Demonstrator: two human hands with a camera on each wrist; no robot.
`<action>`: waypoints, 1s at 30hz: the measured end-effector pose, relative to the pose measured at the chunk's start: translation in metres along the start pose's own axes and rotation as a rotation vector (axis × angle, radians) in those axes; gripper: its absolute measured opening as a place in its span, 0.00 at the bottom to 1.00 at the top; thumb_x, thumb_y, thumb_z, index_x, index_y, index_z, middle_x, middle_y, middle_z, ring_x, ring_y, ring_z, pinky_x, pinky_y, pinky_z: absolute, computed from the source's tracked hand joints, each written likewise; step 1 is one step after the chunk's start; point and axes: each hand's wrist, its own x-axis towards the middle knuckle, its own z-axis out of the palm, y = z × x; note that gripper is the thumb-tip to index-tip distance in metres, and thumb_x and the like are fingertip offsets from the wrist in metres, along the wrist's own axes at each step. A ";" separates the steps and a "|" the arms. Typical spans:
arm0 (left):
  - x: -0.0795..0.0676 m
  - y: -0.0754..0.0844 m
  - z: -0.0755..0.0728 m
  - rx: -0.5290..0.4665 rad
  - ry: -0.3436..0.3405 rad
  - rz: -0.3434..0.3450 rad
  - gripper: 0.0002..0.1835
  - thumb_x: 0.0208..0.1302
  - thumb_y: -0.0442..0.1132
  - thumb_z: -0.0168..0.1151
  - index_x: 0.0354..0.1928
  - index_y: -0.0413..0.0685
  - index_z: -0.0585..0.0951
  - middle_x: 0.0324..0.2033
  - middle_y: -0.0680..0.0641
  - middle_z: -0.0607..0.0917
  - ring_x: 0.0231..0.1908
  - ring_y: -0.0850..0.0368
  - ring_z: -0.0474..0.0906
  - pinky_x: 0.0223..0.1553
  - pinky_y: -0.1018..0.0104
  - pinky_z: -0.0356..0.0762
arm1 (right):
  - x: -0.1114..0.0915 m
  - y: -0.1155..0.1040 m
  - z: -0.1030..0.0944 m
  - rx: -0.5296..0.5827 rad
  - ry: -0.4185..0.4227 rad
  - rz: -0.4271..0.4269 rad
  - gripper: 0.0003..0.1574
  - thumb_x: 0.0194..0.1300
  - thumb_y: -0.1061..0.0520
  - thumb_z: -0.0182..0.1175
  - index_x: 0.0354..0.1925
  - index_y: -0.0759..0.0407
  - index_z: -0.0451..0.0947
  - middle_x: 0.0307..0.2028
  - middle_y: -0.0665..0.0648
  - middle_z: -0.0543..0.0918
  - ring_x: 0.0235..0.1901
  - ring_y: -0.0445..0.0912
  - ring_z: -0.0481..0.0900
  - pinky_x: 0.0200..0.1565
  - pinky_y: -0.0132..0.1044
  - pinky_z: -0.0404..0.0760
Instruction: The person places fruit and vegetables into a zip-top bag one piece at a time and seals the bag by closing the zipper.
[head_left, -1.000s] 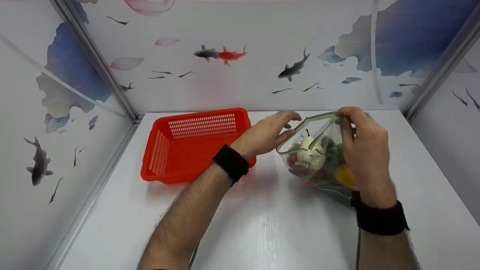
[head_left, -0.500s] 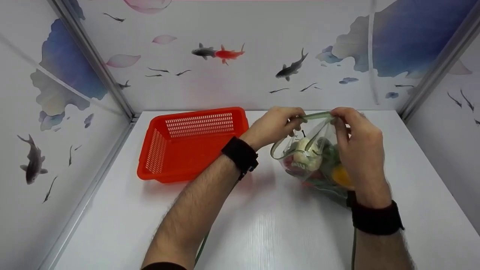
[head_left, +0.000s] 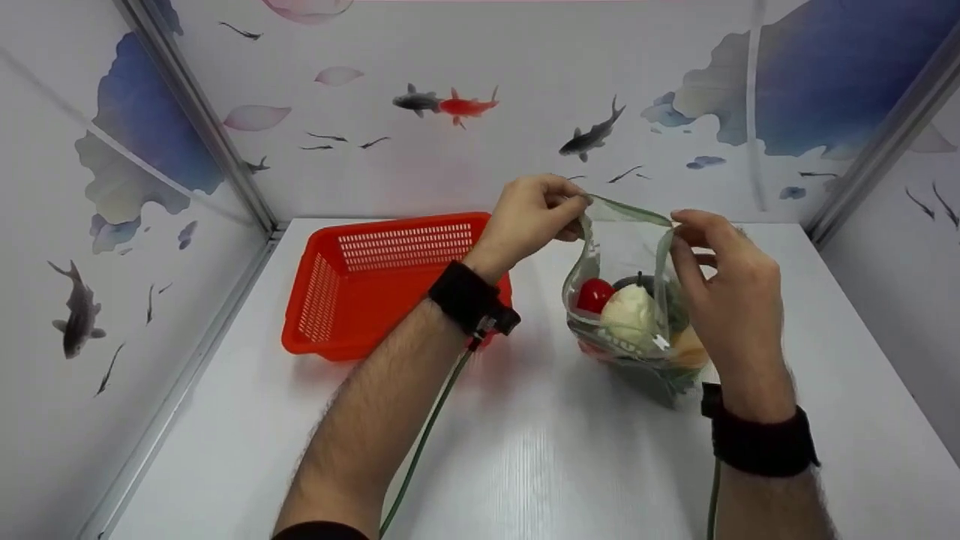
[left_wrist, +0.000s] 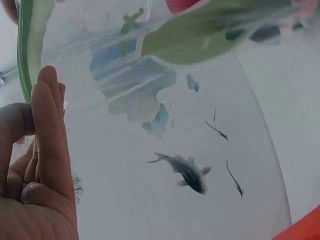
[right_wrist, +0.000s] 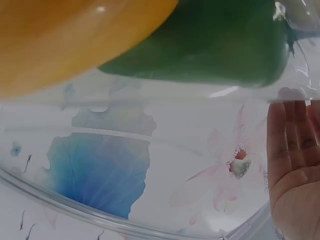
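A clear zip bag with a green rim (head_left: 630, 209) stands on the white table, its mouth held wide. My left hand (head_left: 529, 217) pinches the rim's left corner between thumb and fingers; the left wrist view shows the green strip (left_wrist: 25, 55) at those fingertips. At the right corner, my right hand (head_left: 731, 292) pinches the same rim. Inside lie a pale pear-shaped fruit (head_left: 628, 315) with a dark stem, a round red item (head_left: 595, 295) and a yellow-orange item (head_left: 688, 349). Close to the right wrist camera, a dark green rounded item (right_wrist: 215, 45) shows through the plastic.
A red plastic basket (head_left: 319, 348) with slotted walls stands left of the bag, behind my left forearm. White panels (head_left: 480, 45) with printed fish enclose the table at the back and sides. A green cable (head_left: 427, 435) trails from my left wristband.
My left hand has taken hold of the bag's rim and moved up and left, pulling the mouth wide. The right hand keeps its pinch. The contents show more plainly now.
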 end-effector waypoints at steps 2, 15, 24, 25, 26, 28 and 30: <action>-0.001 0.002 -0.001 -0.125 0.030 -0.027 0.12 0.88 0.36 0.68 0.61 0.36 0.92 0.45 0.40 0.98 0.39 0.61 0.96 0.53 0.64 0.97 | 0.000 -0.001 -0.003 0.006 0.001 0.005 0.16 0.87 0.62 0.68 0.66 0.63 0.88 0.54 0.65 0.96 0.54 0.56 0.95 0.57 0.07 0.73; 0.002 -0.003 -0.003 -0.439 0.186 0.002 0.12 0.89 0.32 0.65 0.63 0.34 0.90 0.52 0.34 0.98 0.44 0.62 0.97 0.61 0.61 0.96 | -0.011 -0.030 -0.027 -0.025 -0.657 0.022 0.18 0.75 0.43 0.83 0.45 0.49 0.86 0.37 0.46 0.91 0.37 0.41 0.87 0.41 0.31 0.88; -0.002 -0.006 -0.014 -0.389 0.185 0.001 0.15 0.89 0.32 0.64 0.68 0.32 0.88 0.56 0.33 0.97 0.50 0.56 0.99 0.63 0.61 0.95 | -0.014 -0.031 -0.029 -0.228 -0.466 -0.026 0.04 0.80 0.58 0.72 0.50 0.56 0.90 0.42 0.60 0.99 0.35 0.56 0.96 0.31 0.48 0.83; -0.002 -0.007 -0.016 -0.381 0.188 -0.001 0.16 0.89 0.32 0.64 0.68 0.32 0.88 0.56 0.33 0.97 0.49 0.57 0.99 0.63 0.61 0.95 | -0.014 -0.029 -0.031 -0.234 -0.392 -0.020 0.04 0.82 0.58 0.71 0.51 0.57 0.90 0.44 0.62 0.99 0.36 0.59 0.97 0.32 0.48 0.83; -0.002 -0.008 -0.019 -0.371 0.191 -0.006 0.15 0.89 0.33 0.65 0.68 0.32 0.88 0.55 0.33 0.97 0.49 0.56 0.99 0.63 0.61 0.95 | -0.013 -0.027 -0.034 -0.229 -0.315 -0.004 0.06 0.83 0.58 0.71 0.52 0.58 0.90 0.45 0.64 0.99 0.38 0.62 0.98 0.34 0.42 0.84; -0.003 -0.010 -0.024 -0.338 0.202 -0.010 0.15 0.89 0.33 0.65 0.67 0.33 0.89 0.53 0.35 0.97 0.47 0.57 0.98 0.62 0.61 0.96 | -0.011 -0.023 -0.037 -0.214 -0.165 0.057 0.10 0.84 0.56 0.73 0.55 0.61 0.91 0.47 0.67 0.98 0.40 0.55 0.99 0.38 0.29 0.80; -0.005 -0.012 -0.030 -0.297 0.223 -0.006 0.13 0.88 0.34 0.65 0.63 0.35 0.91 0.48 0.39 0.98 0.43 0.59 0.97 0.58 0.62 0.96 | -0.007 -0.017 -0.037 -0.177 -0.028 0.147 0.15 0.83 0.53 0.75 0.57 0.63 0.92 0.49 0.66 0.99 0.41 0.36 0.96 0.43 0.19 0.73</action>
